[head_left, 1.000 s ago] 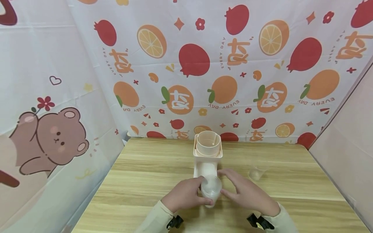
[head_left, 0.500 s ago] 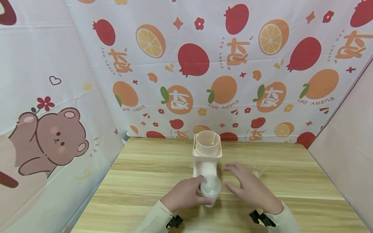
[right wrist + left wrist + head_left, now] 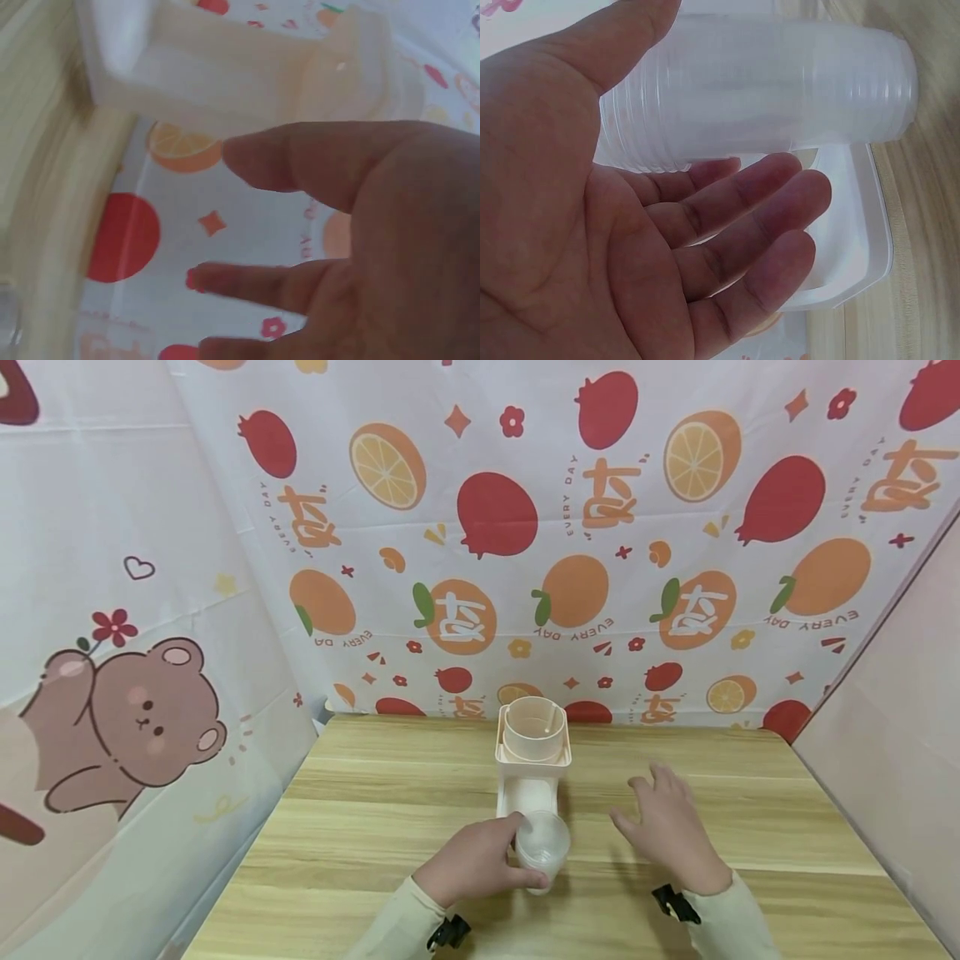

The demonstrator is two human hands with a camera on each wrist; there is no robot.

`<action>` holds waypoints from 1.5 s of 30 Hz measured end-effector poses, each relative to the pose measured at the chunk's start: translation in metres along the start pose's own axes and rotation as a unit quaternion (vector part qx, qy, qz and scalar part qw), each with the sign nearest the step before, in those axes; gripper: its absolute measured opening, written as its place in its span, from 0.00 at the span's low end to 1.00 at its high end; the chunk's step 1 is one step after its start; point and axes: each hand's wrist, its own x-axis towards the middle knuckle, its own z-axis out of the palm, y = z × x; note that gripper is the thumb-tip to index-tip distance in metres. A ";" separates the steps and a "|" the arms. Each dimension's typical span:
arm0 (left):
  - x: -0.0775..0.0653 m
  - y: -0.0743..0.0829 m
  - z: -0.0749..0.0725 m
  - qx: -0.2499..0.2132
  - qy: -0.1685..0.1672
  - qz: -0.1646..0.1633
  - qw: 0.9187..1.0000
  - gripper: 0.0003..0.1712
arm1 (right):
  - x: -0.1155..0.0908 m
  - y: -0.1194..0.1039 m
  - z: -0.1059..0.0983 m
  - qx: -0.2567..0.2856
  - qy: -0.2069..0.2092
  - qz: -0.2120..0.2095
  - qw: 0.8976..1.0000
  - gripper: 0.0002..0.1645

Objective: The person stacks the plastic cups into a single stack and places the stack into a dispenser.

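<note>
My left hand (image 3: 480, 864) holds a stack of nested clear plastic cups (image 3: 543, 843) between thumb and fingers, just in front of a cream plastic stand with a round open tube (image 3: 534, 739) on top. In the left wrist view the stack (image 3: 765, 90) lies sideways, its ridged rims near the palm, with the thumb on one side and fingertips on the other. My right hand (image 3: 671, 831) is over the table to the right, fingers spread and holding nothing. At the lower left of the right wrist view, the edge of a clear cup (image 3: 9, 319) shows; the hand hides that spot in the head view.
The wood-grain table (image 3: 375, 793) meets a fruit-printed cloth (image 3: 420, 552) at its back edge, close behind the stand. Cloth panels rise on both sides, the left one printed with a bear (image 3: 157, 714).
My right hand has left the cup stack and moved right across the table, covering the place where a single clear cup showed earlier. The left hand and its cups have stayed put.
</note>
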 end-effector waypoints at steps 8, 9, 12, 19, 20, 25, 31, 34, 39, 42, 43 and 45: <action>-0.001 0.001 0.000 0.002 -0.002 0.002 1.000 0.34 | 0.002 0.011 0.008 0.001 -0.069 0.043 0.997 0.38; -0.001 0.001 0.000 0.002 -0.002 0.002 1.000 0.34 | 0.002 0.012 0.008 0.005 -0.073 0.044 0.996 0.39; -0.001 0.001 0.000 0.001 -0.002 0.004 1.000 0.34 | 0.002 0.013 0.010 0.015 -0.082 0.046 0.996 0.40; -0.001 0.000 0.001 0.005 0.000 0.004 1.000 0.33 | 0.004 0.014 0.010 0.005 -0.075 0.040 0.996 0.40; -0.001 0.000 0.001 0.005 0.001 0.004 1.000 0.33 | 0.005 0.013 0.010 0.004 -0.073 0.039 0.997 0.41; -0.001 -0.001 0.002 0.004 0.002 0.006 1.000 0.33 | 0.006 0.014 0.011 -0.002 -0.074 0.041 0.996 0.42; -0.001 -0.001 0.001 0.006 0.000 0.005 1.000 0.34 | 0.005 0.012 0.012 -0.001 -0.072 0.039 0.997 0.44; -0.001 -0.001 0.001 0.004 0.001 0.005 1.000 0.34 | 0.003 0.005 0.010 0.000 -0.069 0.034 0.997 0.43; -0.002 -0.002 0.001 -0.003 0.001 0.005 1.000 0.34 | -0.002 -0.012 0.006 0.000 -0.075 0.015 0.997 0.43; -0.002 -0.002 0.000 -0.004 0.002 0.006 1.000 0.34 | -0.006 -0.020 0.004 0.001 -0.078 0.001 0.997 0.44; -0.002 -0.002 0.000 -0.004 0.002 0.006 1.000 0.34 | -0.007 -0.022 0.004 0.003 -0.079 -0.003 0.997 0.44; -0.002 -0.001 0.000 -0.001 0.003 0.007 1.000 0.34 | -0.008 -0.024 0.005 0.005 -0.080 -0.009 0.997 0.43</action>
